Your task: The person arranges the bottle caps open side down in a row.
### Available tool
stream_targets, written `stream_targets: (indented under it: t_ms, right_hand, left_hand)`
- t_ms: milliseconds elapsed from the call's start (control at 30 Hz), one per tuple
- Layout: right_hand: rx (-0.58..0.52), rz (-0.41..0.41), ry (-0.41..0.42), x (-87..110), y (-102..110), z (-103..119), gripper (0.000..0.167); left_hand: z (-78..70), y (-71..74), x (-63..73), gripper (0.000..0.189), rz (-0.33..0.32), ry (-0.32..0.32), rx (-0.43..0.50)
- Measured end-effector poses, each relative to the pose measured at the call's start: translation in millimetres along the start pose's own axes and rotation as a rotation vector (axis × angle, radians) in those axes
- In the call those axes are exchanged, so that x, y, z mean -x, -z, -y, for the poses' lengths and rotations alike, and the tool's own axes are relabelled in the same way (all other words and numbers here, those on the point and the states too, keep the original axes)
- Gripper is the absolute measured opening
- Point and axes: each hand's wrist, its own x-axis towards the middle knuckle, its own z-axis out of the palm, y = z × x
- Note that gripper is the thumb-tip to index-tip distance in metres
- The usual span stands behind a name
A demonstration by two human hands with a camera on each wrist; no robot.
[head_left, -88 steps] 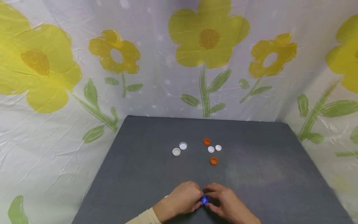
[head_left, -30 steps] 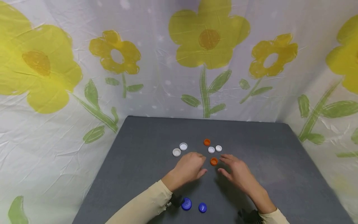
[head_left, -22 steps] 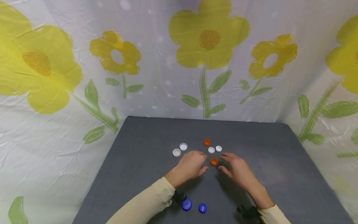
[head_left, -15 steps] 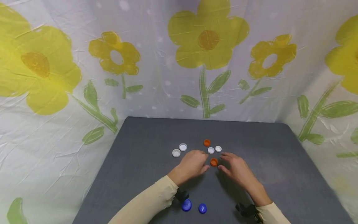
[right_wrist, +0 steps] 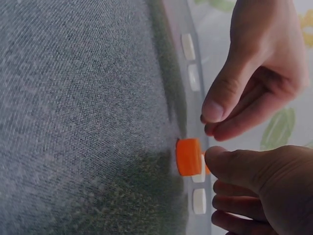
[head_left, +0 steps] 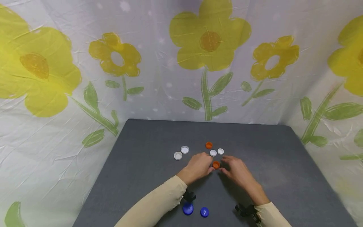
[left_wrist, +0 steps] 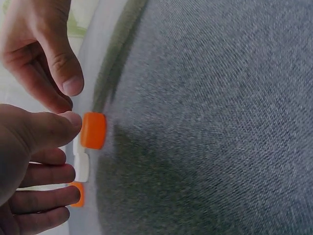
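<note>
"Our left hand (head_left: 199,165) and right hand (head_left: 238,170) have moved from the smaller blue cap (head_left: 204,212) up to the nearer orange bottle cap (head_left: 216,165). Are we holding it?"

"No, our fingers (left_wrist: 46,175) look loosely relaxed and grasp nothing."

"How do we expect it to handle?"

"Probably light, stiff and quick to slide; we should pinch opposite sides of its wall."

"And where is it?"

"On the worktop (head_left: 272,176) between our hands, just beside the fingers of both; whether any touch it, we cannot tell."
</note>
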Motion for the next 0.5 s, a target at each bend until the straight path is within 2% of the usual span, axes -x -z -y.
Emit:
stream_targets:
  t_ms: [267, 500]
  right_hand:
    - [-0.018, -0.019, 0.004, -3.8, -8.7, -5.8, 0.028]
    - [-0.022, 0.000, 0.007, -6.2, -12.9, -7.3, 0.022]
  left_hand:
    - [0.3, -13.0, -9.8, 0.026, 0.014, 0.016, 0.011]
    - [-1.1, -18.0, -16.2, 0.029, 0.020, 0.007, -0.027]
